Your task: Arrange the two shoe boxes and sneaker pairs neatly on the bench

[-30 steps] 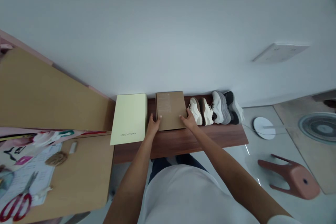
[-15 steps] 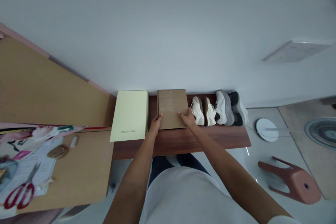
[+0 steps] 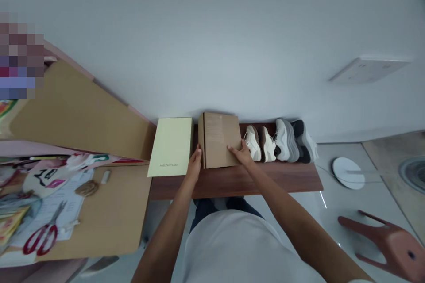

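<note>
A brown cardboard box (image 3: pixel 221 139) is held between both my hands over the dark reddish wooden bench (image 3: pixel 239 181). My left hand (image 3: pixel 195 162) presses against its left side, fingers along the side wall. My right hand (image 3: pixel 242 154) grips the right edge, thumb on the lid and fingers out of sight. The box tilts a little, so its left side wall shows. To its left lies a pale yellow box (image 3: pixel 171 146) printed MEIZHIYUAN. Just right of my right hand are cream sneakers (image 3: pixel 253 143) with brown linings.
Grey-white sneakers (image 3: pixel 286 139) and black-and-white sneakers (image 3: pixel 303 141) stand at the bench's right end. A desk (image 3: pixel 116 212) at left bears red-handled scissors (image 3: pixel 43 234) and papers. A pink stool (image 3: pixel 392 243) and a white round base (image 3: pixel 348 172) are on the floor at right.
The cardboard box has gone from lying flat to tilted, its left side raised and its left wall now showing. Both hands stay on it. The camera view has shifted somewhat left.
</note>
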### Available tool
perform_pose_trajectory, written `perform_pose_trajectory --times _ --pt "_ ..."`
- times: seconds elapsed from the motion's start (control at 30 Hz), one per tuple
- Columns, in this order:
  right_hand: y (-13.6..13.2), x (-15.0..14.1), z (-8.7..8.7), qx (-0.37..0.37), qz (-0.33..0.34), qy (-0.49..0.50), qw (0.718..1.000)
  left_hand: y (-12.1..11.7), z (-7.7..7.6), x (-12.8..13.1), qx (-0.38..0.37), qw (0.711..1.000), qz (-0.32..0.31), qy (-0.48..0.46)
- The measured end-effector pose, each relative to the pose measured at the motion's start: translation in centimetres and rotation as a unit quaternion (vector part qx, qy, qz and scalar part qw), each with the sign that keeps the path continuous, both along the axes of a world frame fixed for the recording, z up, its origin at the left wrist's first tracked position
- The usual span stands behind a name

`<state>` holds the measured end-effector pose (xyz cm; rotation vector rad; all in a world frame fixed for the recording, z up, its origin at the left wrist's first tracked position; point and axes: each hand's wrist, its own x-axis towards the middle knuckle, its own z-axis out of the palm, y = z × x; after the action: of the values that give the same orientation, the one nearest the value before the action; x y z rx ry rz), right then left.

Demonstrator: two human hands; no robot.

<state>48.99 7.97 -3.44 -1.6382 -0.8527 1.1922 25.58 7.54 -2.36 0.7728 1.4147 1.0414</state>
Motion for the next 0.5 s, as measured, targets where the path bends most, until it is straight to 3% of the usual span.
perform_pose_trajectory --times 0.13,0.27,0.37,0.5 --pt "-0.3 -0.6 0.0 -0.008 0.016 0.031 0.999 -0.9 2.5 -0.8 -0.047 0.996 0.023 -0.066" --pt "-0.7 -2.3 -0.1 -0.045 0.019 0.019 0.999 -1.7 4.8 -1.1 -0.131 0.972 -0.010 -0.196" --pt "-1.0 -4.1 0.3 -0.045 0.035 0.008 0.998 -2.1 5.9 -0.8 -0.134 0.971 -0.020 -0.195" --pt "-2.0 -6.1 1.7 -0.014 0.093 0.080 0.992 -2.2 6.5 -0.3 -0.107 0.982 -0.029 -0.153"
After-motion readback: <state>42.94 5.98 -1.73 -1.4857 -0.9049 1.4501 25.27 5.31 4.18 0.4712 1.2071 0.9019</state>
